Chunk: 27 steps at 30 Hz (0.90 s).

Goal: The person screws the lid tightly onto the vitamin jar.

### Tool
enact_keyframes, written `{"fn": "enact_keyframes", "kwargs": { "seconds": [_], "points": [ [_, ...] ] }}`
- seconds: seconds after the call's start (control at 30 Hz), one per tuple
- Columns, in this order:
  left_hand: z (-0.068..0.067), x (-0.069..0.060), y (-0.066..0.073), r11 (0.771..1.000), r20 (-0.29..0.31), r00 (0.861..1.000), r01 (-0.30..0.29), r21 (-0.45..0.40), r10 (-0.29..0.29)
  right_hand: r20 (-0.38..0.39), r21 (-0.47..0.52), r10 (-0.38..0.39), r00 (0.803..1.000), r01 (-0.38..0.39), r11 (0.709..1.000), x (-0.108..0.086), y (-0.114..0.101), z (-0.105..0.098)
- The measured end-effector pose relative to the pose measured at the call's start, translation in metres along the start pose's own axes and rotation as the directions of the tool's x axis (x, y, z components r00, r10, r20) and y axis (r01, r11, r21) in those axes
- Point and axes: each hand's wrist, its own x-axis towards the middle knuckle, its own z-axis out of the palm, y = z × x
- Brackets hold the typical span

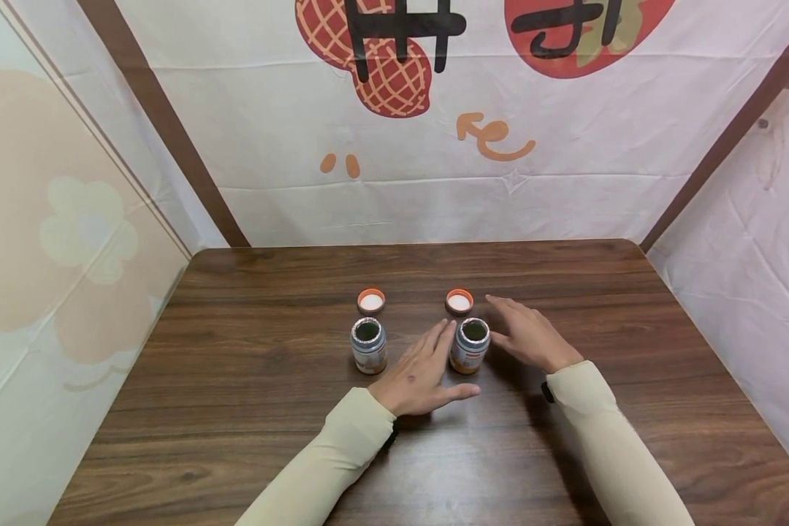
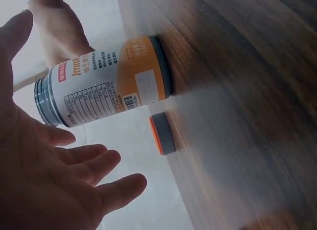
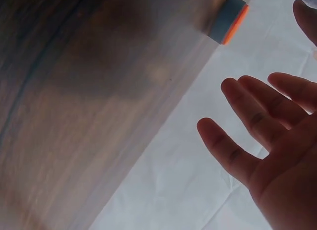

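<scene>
Supplement bottle (image 1: 470,356) stands upright on the table (image 1: 250,431), cap off, btwn the two hands: L hand (image 1: 421,376) is just L of it, fingers extended, gripping nothing; R hand (image 1: 532,336) is just R of it, fingers loose, also holding nothing. Can't tell if any fingertip touches it. Second bottle (image 1: 370,356), also uncapped, stands L of the supplement bottle; near cap (image 1: 459,302) lies upturned just beyond it, other cap (image 1: 371,301) beyond it to the L. Prob. light, stiff plastic, not v. fragile; smooth label (image 2: 89,86) might slip a bit, & contents are unclear, so wt. is a guess. Best hold: round mid-body, below the threaded neck (image 2: 44,101), kept upright b/c the mouth is uncovered. Head view gives the layout, the ragged silvery rim (prob. foil) & the caps' white insides; L wrist view adds label print, nutrition table, barcode & neck threads. R wrist view misses nearly all of the bottle but shows R palm & a cap's grey side w/ orange edge.
</scene>
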Motion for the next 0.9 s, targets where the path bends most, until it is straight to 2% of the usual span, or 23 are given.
{"fn": "enact_keyframes", "kwargs": {
  "seconds": [0.2, 0.43, 0.67, 0.9],
  "points": [
    [0.003, 0.006, 0.001, 1.000, -0.052, 0.999, -0.007, 0.019, 0.008, -0.006, 0.010, -0.015, 1.000, 0.015, 1.000, 0.009, -0.002, 0.005],
    [0.008, 0.012, 0.003, 1.000, -0.110, 0.994, 0.003, 0.003, -0.002, -0.027, 0.013, -0.062, 0.998, 0.062, 0.998, 0.020, -0.004, 0.006],
    [0.010, 0.016, 0.005, 0.999, -0.132, 0.990, 0.051, 0.008, -0.049, -0.011, 0.019, -0.080, 0.997, 0.080, 0.997, 0.029, -0.003, 0.009],
    [0.012, 0.020, 0.006, 0.998, -0.168, 0.983, 0.067, -0.007, -0.067, 0.004, 0.024, -0.091, 0.996, 0.091, 0.996, 0.039, 0.000, 0.011]
  ]
}}
